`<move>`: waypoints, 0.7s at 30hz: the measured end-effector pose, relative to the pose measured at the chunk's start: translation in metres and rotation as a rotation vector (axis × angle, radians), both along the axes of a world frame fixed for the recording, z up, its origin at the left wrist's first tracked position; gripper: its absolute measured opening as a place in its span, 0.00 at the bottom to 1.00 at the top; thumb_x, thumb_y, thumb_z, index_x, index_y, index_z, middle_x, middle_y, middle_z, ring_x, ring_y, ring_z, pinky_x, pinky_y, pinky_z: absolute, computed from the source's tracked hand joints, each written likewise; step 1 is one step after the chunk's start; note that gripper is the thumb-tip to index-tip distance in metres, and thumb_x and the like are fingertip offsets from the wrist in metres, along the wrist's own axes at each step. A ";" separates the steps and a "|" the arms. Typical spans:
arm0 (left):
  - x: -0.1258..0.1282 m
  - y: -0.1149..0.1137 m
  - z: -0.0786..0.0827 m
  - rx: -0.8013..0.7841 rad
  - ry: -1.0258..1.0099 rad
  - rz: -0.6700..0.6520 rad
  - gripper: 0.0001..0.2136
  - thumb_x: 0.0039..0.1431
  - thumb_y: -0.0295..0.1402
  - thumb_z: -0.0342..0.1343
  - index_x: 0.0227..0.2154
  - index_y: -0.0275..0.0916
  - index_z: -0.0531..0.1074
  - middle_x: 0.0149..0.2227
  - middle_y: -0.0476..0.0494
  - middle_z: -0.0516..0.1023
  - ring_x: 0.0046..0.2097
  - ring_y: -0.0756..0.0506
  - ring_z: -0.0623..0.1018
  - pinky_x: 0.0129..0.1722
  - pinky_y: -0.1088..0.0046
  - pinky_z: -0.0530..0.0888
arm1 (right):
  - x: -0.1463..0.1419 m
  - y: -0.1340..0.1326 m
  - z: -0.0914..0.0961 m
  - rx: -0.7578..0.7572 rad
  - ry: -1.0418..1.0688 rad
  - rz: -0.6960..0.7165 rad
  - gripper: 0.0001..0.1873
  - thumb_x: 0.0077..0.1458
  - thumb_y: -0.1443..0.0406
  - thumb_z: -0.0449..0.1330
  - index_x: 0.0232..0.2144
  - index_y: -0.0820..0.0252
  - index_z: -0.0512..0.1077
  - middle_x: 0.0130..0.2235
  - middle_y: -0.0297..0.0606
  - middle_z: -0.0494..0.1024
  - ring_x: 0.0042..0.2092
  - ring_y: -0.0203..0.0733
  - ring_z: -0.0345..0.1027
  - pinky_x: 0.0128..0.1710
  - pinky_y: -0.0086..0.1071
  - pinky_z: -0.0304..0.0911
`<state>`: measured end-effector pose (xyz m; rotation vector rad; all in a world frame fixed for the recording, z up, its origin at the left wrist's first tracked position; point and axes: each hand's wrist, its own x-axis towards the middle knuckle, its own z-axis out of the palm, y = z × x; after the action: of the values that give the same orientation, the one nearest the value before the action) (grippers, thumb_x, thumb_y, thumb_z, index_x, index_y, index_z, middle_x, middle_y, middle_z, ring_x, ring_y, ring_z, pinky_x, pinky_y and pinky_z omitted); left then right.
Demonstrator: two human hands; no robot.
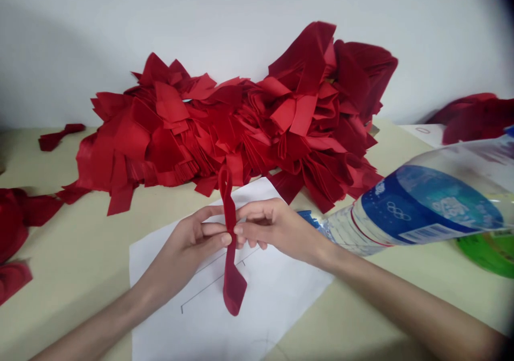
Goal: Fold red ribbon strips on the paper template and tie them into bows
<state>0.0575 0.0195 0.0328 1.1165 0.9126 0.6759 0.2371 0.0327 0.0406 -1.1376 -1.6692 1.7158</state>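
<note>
A narrow red fabric strip (231,243) stands upright between my two hands, looped at its top and pointed at its lower end. My left hand (193,243) pinches it from the left with thumb and fingers. My right hand (273,227) pinches it from the right at the same height. Both hands hover over a white paper sheet (225,318) with thin lines drawn on it. Behind them lies a big heap of red fabric pieces (241,125).
A clear plastic water bottle (413,205) with a blue label lies tilted close to the camera at right. A green object (490,251) sits under it. More red fabric (16,222) lies at the left edge and red cloth (474,117) at far right, against the white wall.
</note>
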 end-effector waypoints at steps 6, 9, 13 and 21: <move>-0.002 -0.001 0.001 0.114 0.287 0.047 0.05 0.54 0.35 0.57 0.28 0.38 0.72 0.29 0.50 0.77 0.33 0.48 0.75 0.33 0.74 0.68 | -0.002 -0.001 -0.004 0.027 -0.058 -0.060 0.08 0.53 0.68 0.56 0.23 0.62 0.67 0.20 0.27 0.65 0.23 0.28 0.58 0.20 0.22 0.54; -0.003 -0.002 -0.001 0.178 0.367 0.091 0.06 0.50 0.35 0.60 0.23 0.39 0.74 0.25 0.51 0.75 0.30 0.49 0.73 0.30 0.75 0.67 | -0.003 -0.002 -0.008 0.012 -0.098 -0.057 0.07 0.54 0.66 0.57 0.25 0.62 0.67 0.20 0.28 0.66 0.22 0.28 0.58 0.20 0.22 0.54; -0.004 -0.002 -0.004 0.172 0.390 0.110 0.08 0.49 0.34 0.60 0.19 0.39 0.72 0.21 0.53 0.72 0.25 0.51 0.69 0.26 0.75 0.64 | -0.003 -0.001 -0.010 -0.029 -0.064 -0.035 0.06 0.53 0.66 0.58 0.26 0.63 0.67 0.21 0.29 0.68 0.23 0.29 0.61 0.20 0.22 0.56; -0.012 0.002 -0.007 0.018 0.236 -0.021 0.08 0.55 0.36 0.56 0.28 0.40 0.78 0.32 0.46 0.78 0.37 0.44 0.74 0.41 0.69 0.66 | 0.012 0.007 -0.014 0.326 -0.335 -0.137 0.09 0.59 0.65 0.52 0.29 0.62 0.69 0.28 0.33 0.74 0.29 0.32 0.66 0.29 0.27 0.62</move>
<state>0.0454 0.0219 0.0254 1.2384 1.0949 0.5432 0.2493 0.0402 0.0264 -1.3939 -1.9289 1.1619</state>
